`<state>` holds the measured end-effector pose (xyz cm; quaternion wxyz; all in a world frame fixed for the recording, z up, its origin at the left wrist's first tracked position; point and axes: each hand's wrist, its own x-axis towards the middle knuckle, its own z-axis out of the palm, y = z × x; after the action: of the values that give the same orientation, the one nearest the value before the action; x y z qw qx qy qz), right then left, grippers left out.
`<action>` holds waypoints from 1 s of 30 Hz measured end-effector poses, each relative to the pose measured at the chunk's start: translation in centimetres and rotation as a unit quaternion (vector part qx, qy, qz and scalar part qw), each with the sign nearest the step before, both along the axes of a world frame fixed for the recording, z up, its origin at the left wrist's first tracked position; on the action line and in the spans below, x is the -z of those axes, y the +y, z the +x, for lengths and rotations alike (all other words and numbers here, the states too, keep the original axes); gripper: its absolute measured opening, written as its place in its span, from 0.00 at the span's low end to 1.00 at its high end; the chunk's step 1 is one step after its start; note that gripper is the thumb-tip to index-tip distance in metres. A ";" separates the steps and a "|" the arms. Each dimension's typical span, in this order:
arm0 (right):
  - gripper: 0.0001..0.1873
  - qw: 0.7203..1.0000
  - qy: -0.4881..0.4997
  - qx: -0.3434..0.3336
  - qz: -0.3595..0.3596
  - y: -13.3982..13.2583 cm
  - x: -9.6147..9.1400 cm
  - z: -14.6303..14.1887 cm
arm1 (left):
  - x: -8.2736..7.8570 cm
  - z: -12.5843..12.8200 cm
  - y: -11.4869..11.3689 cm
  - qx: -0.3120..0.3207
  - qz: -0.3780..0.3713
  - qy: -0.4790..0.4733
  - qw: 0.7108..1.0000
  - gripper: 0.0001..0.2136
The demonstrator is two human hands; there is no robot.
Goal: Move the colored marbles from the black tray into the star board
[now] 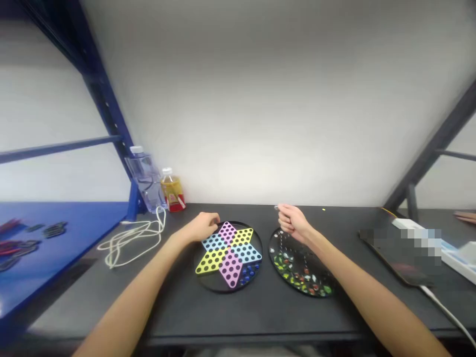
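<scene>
Left hand (pixel 203 228) curled, at the upper point of the star-shaped Chinese checkers board (pixel 201 283), hold unclear. Right hand (pixel 293 223) pinched above the round black marble board (pixel 270 258), gripping a small glinting item (pixel 276 207), perhaps a marble. Risk: loose pinch, dropped piece rolling across the worktop (pixel 167 307).

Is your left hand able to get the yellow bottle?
Probably yes: your left hand is by the star board, and nothing seems to stand between it and the yellow bottle.
</scene>
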<state>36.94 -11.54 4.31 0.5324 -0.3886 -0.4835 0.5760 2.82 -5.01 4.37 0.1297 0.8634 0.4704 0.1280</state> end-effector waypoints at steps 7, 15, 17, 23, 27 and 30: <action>0.05 0.976 0.212 0.031 -0.036 -0.7 1.3 4.5 | 0.0 0.1 0.1 0.003 -0.003 0.001 1.000 0.13; 0.21 0.989 0.108 0.034 -0.095 -0.6 3.3 1.5 | 0.0 0.0 -0.2 0.005 0.003 -0.001 1.000 0.12; 0.22 0.993 0.058 0.046 -0.088 -0.6 3.8 0.7 | 0.1 0.0 -0.1 0.003 0.004 0.000 1.000 0.12; 0.23 0.995 -0.067 0.070 -0.037 -1.2 4.2 -0.2 | 0.1 0.1 -0.1 -0.002 0.003 0.008 1.000 0.12; 0.23 0.996 -0.074 0.049 -0.005 -1.6 3.9 -0.2 | 0.3 0.0 0.0 -0.003 0.007 0.007 1.000 0.12; 0.23 0.998 -0.062 0.031 0.004 -1.6 3.8 -0.1 | 0.3 0.0 0.0 0.000 0.008 0.006 1.000 0.12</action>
<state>36.81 -13.11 0.51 0.5207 -0.4364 -0.5054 0.5320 2.77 -4.99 4.03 0.1202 0.8650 0.4703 0.1270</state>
